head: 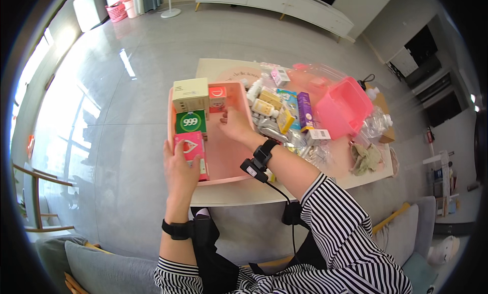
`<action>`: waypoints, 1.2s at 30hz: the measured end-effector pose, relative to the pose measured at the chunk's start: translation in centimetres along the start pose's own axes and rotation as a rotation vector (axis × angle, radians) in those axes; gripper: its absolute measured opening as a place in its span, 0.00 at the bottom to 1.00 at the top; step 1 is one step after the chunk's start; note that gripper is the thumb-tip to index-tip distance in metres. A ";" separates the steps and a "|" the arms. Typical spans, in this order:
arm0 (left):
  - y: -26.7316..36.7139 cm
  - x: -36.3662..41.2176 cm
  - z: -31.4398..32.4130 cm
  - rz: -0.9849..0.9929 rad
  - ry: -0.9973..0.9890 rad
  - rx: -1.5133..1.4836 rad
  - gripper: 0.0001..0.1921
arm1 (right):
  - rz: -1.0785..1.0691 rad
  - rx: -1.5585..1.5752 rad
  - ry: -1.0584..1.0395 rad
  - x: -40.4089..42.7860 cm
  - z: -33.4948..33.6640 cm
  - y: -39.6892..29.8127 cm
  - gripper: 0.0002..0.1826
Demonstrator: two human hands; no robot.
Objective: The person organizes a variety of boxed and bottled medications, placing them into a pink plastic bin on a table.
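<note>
A pink plastic tray (pixel 225 181) stands on the table before me. My left hand (pixel 182 166) grips a pink box (pixel 195 141) at the tray's near left corner, thumb on its right side. Behind that box are a green box (pixel 190 122) and a tall cream box (pixel 190 93) along the left wall. A red-and-white box (pixel 217 99) stands beside the cream one at the far end. My right hand (pixel 234 124) is over the tray's right part, just in front of the red-and-white box, fingers bent and apart, with nothing seen in it.
Right of the tray lies a heap of medicine boxes, a white bottle (pixel 265 108), a purple box (pixel 305 110) and clear wrappers. Beyond are a pink plastic bin (pixel 345 107), clear plastic bottles (pixel 375 122) and a greenish cloth (pixel 365 158). The table's near edge (pixel 244 203) faces my knees.
</note>
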State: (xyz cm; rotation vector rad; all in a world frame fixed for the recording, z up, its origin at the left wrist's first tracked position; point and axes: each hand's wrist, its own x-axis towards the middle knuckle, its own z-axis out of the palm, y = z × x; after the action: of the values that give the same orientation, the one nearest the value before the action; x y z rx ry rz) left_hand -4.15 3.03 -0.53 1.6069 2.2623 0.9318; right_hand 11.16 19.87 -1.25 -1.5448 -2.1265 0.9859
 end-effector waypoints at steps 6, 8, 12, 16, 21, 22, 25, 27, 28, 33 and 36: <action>-0.3 0.2 0.0 0.018 0.017 0.025 0.26 | -0.182 0.228 -0.010 -6.1 -6.0 1.8 0.20; -0.5 0.3 0.0 0.034 0.009 0.034 0.25 | -0.227 0.281 0.037 -8.3 -9.3 2.8 0.17; 1.0 0.4 -0.5 -0.016 -0.011 0.033 0.24 | -0.172 0.133 0.347 -11.9 -16.0 8.7 0.15; 1.6 0.4 0.1 0.009 0.053 0.107 0.23 | 0.005 -0.071 0.567 -15.0 -19.8 17.3 0.19; 3.5 -0.2 -0.5 0.046 0.122 0.049 0.20 | 0.082 -0.389 0.609 -17.8 -18.8 19.5 0.27; 4.5 -0.4 -0.3 0.093 0.191 0.025 0.19 | 0.052 -0.344 0.601 -18.0 -18.9 20.8 0.30; 6.2 -0.7 0.7 0.132 0.123 -0.052 0.17 | 0.013 -0.297 0.567 -18.0 -19.3 24.8 0.34; 6.5 -1.1 1.2 0.230 0.089 -0.061 0.16 | 0.007 -0.293 0.528 -17.4 -18.9 25.2 0.38; 6.7 -1.2 1.4 0.226 0.092 -0.050 0.16 | 0.002 -0.284 0.521 -17.1 -18.7 25.5 0.38; 8.0 -1.4 2.6 0.246 -0.026 -0.112 0.14 | 0.003 -0.334 0.514 -16.3 -18.1 25.8 0.40; 7.9 -1.4 2.8 0.251 -0.037 -0.121 0.14 | 0.152 -0.120 0.399 -15.9 -17.8 23.9 0.39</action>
State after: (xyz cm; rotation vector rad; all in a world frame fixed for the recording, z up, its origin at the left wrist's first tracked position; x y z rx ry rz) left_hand 3.90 4.39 1.80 1.8648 1.9701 1.0647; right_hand 44.55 15.27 -3.35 -1.8062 -1.8373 0.5404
